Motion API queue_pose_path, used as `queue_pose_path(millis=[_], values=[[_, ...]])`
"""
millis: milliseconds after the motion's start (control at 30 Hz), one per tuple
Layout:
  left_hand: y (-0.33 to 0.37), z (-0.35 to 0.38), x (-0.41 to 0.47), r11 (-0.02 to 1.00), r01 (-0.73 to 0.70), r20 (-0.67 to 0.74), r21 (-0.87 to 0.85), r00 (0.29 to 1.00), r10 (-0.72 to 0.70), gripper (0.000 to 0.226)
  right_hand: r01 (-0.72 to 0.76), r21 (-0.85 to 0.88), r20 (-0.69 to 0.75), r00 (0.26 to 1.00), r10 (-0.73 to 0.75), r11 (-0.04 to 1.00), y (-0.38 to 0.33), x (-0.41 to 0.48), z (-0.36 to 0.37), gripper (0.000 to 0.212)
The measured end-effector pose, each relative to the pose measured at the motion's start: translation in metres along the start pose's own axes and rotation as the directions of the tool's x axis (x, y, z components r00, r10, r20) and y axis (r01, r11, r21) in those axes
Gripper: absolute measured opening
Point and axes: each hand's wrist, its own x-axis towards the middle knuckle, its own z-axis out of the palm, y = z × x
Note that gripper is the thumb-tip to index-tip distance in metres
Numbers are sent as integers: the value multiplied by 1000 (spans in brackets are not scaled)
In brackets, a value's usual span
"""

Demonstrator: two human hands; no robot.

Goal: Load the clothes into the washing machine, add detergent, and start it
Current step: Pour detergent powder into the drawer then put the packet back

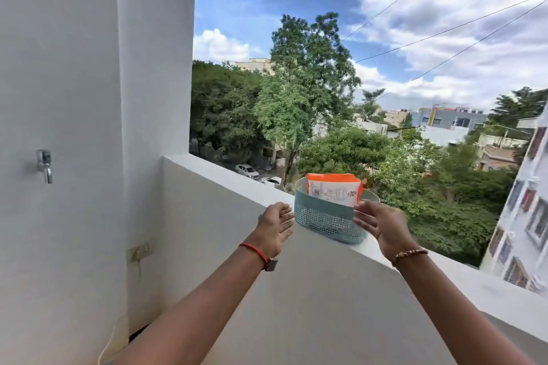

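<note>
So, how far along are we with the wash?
Nothing looks done yet: no washing machine or clothes are in view. In hand: the left hand and right hand reach, open, to either side of the teal perforated basket, holding an orange-and-white packet (likely detergent), on the balcony parapet. Left: loading clothes, adding detergent, starting the machine.

White balcony parapet ledge [237, 179] — teal perforated basket [323, 221] upright on its flat top.

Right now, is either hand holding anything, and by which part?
Nothing is gripped. Both are open: left hand beside the teal basket, right hand at its other end.
</note>
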Motion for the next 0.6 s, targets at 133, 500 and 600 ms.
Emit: queue_pose_path(millis=[133, 500, 600], values=[[7, 40, 61, 979, -138, 5, 147, 990, 139, 9, 175, -249, -102, 973, -205, 953, -7, 73, -4, 39], [8, 59, 182, 607, -287, -31, 741, 888, 458, 32, 147, -615, -9, 981, -193, 775, 14, 179, -3, 11], [9, 59, 189, 595, -284, -17, 752, 894, 448, 23, 178, -586, -65, 962, -265, 791, 17, 187, -5, 8]])
